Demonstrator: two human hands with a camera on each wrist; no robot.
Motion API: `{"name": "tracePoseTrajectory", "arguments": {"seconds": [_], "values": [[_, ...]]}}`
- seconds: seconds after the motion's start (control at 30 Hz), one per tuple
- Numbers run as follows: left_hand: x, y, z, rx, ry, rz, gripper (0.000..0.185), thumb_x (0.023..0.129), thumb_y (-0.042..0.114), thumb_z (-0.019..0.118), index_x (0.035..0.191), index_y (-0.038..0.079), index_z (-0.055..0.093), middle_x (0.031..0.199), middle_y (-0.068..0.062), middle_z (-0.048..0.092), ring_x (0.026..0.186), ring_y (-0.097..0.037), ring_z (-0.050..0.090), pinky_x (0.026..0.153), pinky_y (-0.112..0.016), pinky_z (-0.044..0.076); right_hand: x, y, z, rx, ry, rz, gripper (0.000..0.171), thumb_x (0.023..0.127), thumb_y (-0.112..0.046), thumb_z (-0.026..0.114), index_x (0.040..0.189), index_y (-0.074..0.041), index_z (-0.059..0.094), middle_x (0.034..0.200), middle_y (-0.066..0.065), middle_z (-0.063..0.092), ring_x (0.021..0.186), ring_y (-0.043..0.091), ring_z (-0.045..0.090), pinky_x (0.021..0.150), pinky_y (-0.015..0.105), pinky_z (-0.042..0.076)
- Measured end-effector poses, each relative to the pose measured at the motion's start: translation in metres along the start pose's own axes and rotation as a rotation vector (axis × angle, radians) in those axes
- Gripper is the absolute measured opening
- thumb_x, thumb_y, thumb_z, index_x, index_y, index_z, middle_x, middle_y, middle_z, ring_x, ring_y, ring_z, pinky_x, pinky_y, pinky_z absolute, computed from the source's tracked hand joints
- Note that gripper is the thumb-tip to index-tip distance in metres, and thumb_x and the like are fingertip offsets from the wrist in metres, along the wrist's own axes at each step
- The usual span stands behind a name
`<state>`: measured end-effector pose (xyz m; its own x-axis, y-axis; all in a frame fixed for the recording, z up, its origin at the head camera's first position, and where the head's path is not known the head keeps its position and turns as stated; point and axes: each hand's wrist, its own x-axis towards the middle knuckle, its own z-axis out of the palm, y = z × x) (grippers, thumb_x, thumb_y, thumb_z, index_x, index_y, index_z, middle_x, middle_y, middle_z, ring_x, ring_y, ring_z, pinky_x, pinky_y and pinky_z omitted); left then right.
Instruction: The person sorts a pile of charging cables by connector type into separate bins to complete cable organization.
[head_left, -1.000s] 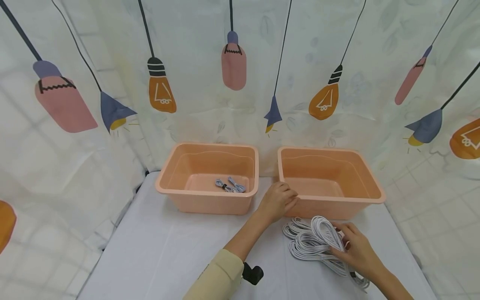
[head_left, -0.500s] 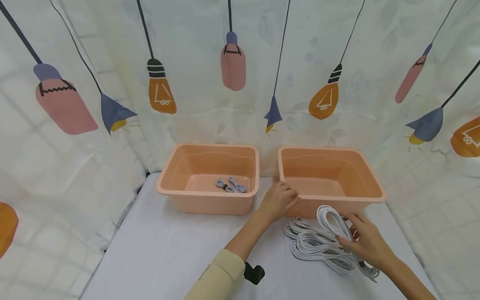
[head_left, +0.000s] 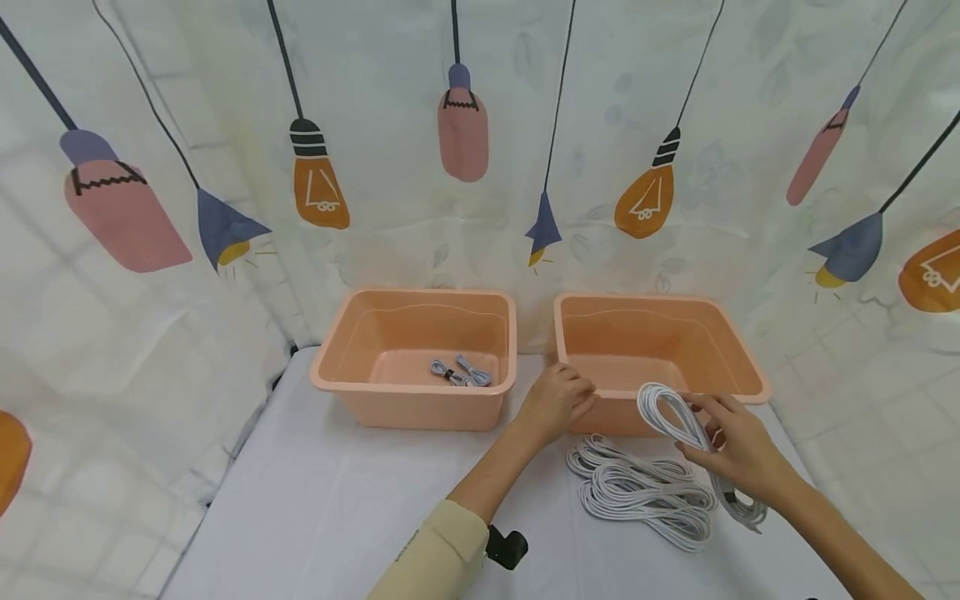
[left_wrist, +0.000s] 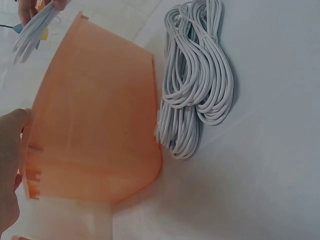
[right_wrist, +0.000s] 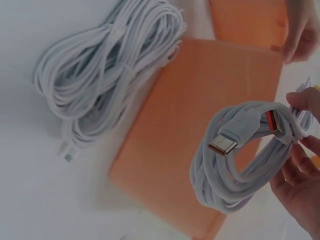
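My left hand [head_left: 557,402] grips the near left corner of the right-hand peach plastic bin [head_left: 637,414], its thumb and fingers at the rim in the left wrist view. My right hand [head_left: 738,442] pinches a coiled white charging cable [head_left: 681,432], raised in front of that bin's near wall. In the right wrist view a USB-C plug [right_wrist: 223,144] and a USB-A plug with a red insert [right_wrist: 274,122] stick out of the coil. On the table just before the bin lies a pile of coiled white cables [head_left: 645,496].
A second peach bin [head_left: 420,408] stands to the left, holding small grey cable bundles [head_left: 472,372] with dark ties. Behind both bins hangs a lamp-patterned curtain [head_left: 405,242]. A white cloth [head_left: 322,500] covers the table.
My right hand has lifted one coiled cable off the pile, up and to the right, toward the right bin's rim. My left hand stays on the bin.
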<state>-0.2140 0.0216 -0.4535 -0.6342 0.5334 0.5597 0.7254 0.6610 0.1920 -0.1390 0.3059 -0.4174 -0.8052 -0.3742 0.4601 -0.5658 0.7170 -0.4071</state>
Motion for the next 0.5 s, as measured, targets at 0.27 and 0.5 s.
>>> {"name": "tracePoseTrajectory", "arguments": {"seconds": [0.27, 0.5], "values": [[0.0, 0.0, 0.001, -0.005, -0.003, -0.014, 0.009, 0.096, 0.021, 0.08, 0.097, 0.012, 0.081, 0.094, 0.0, 0.077, 0.1, -0.021, 0.069, 0.096, -0.03, 0.054, 0.02, 0.003, -0.016, -0.03, -0.037, 0.029, 0.064, 0.068, 0.001, 0.095, 0.124, 0.005, 0.065, 0.105, 0.013, 0.062, 0.068, -0.003, 0.05, 0.052, 0.021, 0.049], [0.001, 0.001, 0.0, -0.022, -0.006, -0.022, 0.009, 0.095, 0.02, 0.081, 0.095, 0.011, 0.081, 0.093, -0.001, 0.076, 0.099, -0.021, 0.068, 0.094, -0.031, 0.055, 0.036, 0.01, -0.024, -0.057, -0.033, 0.019, 0.065, 0.068, -0.001, 0.096, 0.124, 0.007, 0.065, 0.104, 0.014, 0.062, 0.068, -0.002, 0.05, 0.052, 0.02, 0.049]]}}
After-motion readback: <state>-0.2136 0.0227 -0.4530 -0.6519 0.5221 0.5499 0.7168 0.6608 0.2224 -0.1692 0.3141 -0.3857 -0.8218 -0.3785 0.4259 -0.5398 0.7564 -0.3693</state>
